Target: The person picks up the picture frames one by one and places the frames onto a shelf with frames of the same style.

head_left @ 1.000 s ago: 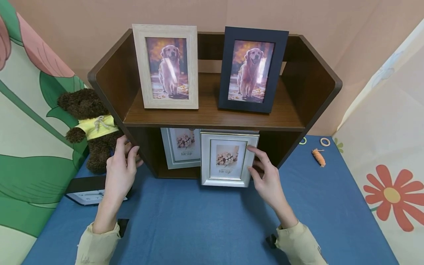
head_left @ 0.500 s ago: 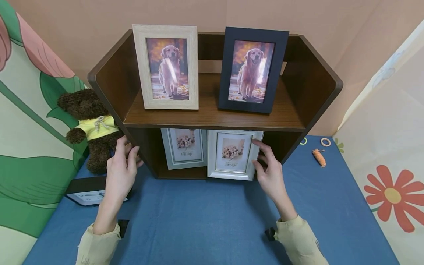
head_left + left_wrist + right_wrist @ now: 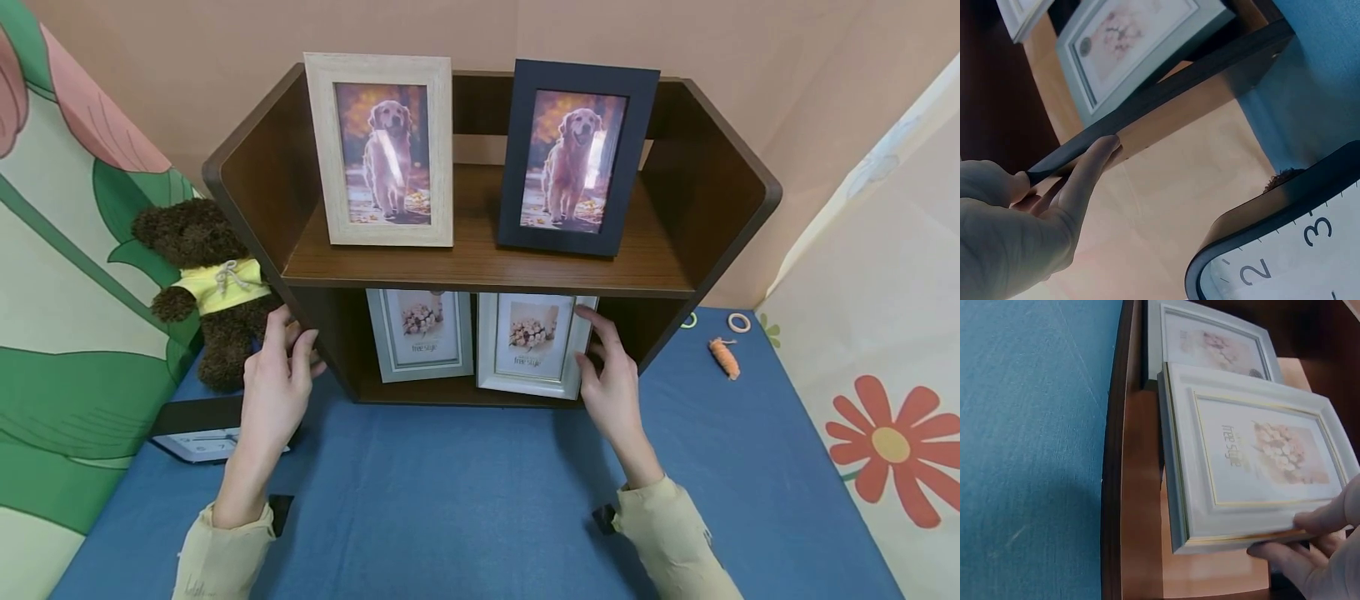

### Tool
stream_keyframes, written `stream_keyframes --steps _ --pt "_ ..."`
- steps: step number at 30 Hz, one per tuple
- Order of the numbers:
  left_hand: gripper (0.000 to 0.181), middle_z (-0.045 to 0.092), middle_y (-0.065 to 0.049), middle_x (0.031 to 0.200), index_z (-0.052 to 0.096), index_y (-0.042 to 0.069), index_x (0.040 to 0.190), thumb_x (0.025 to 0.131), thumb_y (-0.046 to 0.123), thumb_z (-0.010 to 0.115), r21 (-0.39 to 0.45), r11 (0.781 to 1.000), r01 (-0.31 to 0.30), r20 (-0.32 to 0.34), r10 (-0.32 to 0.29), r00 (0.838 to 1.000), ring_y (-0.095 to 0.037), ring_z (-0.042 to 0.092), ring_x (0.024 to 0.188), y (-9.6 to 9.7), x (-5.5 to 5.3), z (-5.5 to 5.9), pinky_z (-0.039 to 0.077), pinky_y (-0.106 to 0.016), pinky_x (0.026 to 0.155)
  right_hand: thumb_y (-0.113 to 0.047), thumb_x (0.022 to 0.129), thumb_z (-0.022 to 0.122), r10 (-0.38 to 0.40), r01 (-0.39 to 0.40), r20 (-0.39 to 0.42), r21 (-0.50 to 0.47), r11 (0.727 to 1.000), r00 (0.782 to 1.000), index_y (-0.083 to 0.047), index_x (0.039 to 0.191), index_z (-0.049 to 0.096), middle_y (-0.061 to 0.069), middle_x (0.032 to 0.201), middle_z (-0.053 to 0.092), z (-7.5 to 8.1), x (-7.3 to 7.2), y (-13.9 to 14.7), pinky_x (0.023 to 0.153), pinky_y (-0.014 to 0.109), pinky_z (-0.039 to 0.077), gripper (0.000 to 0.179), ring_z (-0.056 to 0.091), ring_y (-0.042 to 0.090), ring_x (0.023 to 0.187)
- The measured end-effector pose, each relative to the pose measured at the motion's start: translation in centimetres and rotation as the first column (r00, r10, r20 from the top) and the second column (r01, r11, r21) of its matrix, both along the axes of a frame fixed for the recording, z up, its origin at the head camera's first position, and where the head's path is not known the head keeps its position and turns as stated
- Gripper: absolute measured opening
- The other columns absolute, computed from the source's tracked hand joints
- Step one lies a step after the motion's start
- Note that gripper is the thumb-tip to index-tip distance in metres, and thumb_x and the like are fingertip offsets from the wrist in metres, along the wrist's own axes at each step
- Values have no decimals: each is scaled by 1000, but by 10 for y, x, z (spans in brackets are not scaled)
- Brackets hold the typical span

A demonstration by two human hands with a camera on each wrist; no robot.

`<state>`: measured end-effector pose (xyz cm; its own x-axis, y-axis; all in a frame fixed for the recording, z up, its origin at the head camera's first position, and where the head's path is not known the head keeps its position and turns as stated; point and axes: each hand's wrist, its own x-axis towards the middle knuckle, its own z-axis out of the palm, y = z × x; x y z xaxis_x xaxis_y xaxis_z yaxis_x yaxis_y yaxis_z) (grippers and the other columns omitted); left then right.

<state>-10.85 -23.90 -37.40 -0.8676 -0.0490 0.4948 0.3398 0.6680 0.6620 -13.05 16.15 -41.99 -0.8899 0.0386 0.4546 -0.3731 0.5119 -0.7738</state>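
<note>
My right hand [image 3: 613,387] pinches the right edge of a white picture frame [image 3: 567,357] with a thin gold line, in the lower compartment of the dark brown shelf [image 3: 450,271]. The frame leans back, and its top is hidden by the upper board. Just left of it stands a pale grey-blue picture frame [image 3: 384,333] with a similar flower print. My left hand [image 3: 273,387] holds the front edge of the shelf's left side panel; in the left wrist view the thumb and fingers [image 3: 1094,164] lie on either side of the panel.
On the upper board stand a cream picture frame [image 3: 318,158] and a navy picture frame [image 3: 632,158]. A teddy bear [image 3: 225,287] and a black-rimmed clock [image 3: 198,425] are at the left. Rings [image 3: 738,322] and a small orange carrot-like object [image 3: 724,358] lie right on the blue cloth [image 3: 450,500].
The white picture frame has moved back and to the right into the lower compartment with my right hand holding it. My left hand has stayed on the side panel.
</note>
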Motion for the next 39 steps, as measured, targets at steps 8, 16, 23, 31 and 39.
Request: stream_keyframes --steps 8,16,23,31,39 --pt "35 67 -34 131 46 -4 148 114 3 51 19 1000 4 4 -4 1000 -49 76 89 1 1 0 44 4 74 19 99 58 -58 58 48 10 998 997 -19 154 53 11 161 50 -2 -9 -3 85 61 59 66 65 47 125" --pt "33 68 -35 128 47 -7 145 113 1 51 10 1000 9 -9 -9 1000 -49 75 87 1 0 -1 43 5 73 18 100 56 -79 79 75 0 997 994 -16 152 54 11 163 48 -5 -15 -4 83 62 58 62 63 48 127" --pt "33 67 -36 129 46 -6 145 113 1 51 17 1000 12 -5 -12 1000 -49 75 88 1 0 0 44 4 73 18 101 54 -106 106 48 5 994 993 -15 151 54 14 163 48 -10 -23 -5 70 53 52 60 68 48 117" --pt "35 67 -36 131 46 -5 147 113 2 51 19 1000 16 3 -16 1000 -50 75 90 1 0 0 50 -1 74 20 102 50 -95 95 19 -39 995 995 -12 149 53 18 163 47 -19 -30 -3 76 49 45 58 59 43 68" --pt "34 67 -35 130 47 -4 147 113 3 51 15 1000 11 7 -11 1000 -49 76 90 0 0 0 61 -25 73 21 102 49 -72 73 27 -57 996 997 -11 149 50 20 165 43 -26 -36 -2 79 49 45 57 55 40 69"
